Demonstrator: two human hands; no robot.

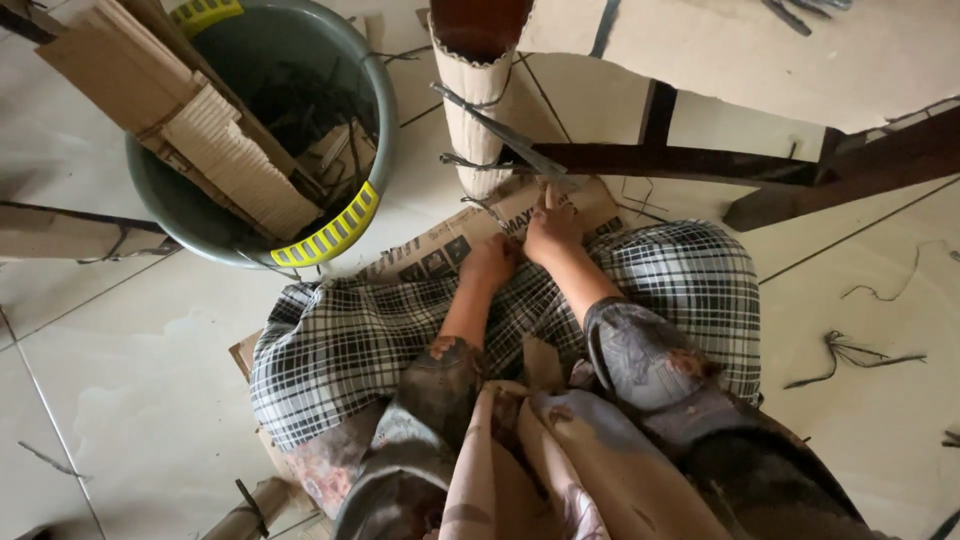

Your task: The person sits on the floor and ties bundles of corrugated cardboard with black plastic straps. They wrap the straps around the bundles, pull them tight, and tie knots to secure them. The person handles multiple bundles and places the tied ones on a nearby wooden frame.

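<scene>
**Floor job: strapping the wrapped leg**

Tiled floor, person seated on flattened cardboard. Right hand pinches the dark strap by the cardboard-wrapped furniture leg; left hand curled shut, grip unclear. Prob. mid-tie; next needs pulling taut. Bucket w/ offcuts nearby.

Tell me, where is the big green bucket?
In the head view, the green bucket stands on the tiled floor at upper left, holding cardboard pieces, left of the cardboard-wrapped furniture leg.

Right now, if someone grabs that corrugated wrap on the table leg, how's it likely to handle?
The corrugated cardboard wrap curls round the wooden leg, so probably bendy across its ribs. Likely light. Dark strapping binds it, so it probably won't slide off.
</scene>
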